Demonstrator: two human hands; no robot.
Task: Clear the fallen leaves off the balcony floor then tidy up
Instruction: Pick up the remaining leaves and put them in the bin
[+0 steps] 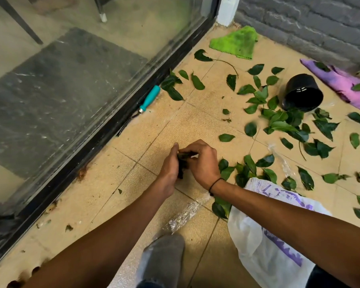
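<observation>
Leaves (183, 161) sit bunched between the left hand (170, 169) and right hand (202, 163), both gripping them.

Glass door (71, 80): runs along the left of the tiled floor (195, 125), meeting the brick wall (310, 23) at the far corner.
Hand tool (148, 100): lies on the floor against the door track.
Cloth (235, 42): on the floor in the far corner, below the wall.
Second cloth (341, 84): far right, along the wall's foot, leaves on it.
Pot (302, 93): on its side just left of the second cloth, leaves (283, 121) scattered in front of and around it.
Hands: left hand (170, 169) and right hand (202, 163) meet mid-floor, a bunch of leaves (183, 163) between them.
Plastic bag (264, 229): on the floor under the right forearm, leaves at its far edge.
Plastic wrap (185, 215): between the forearms, near a knee (164, 256).
</observation>
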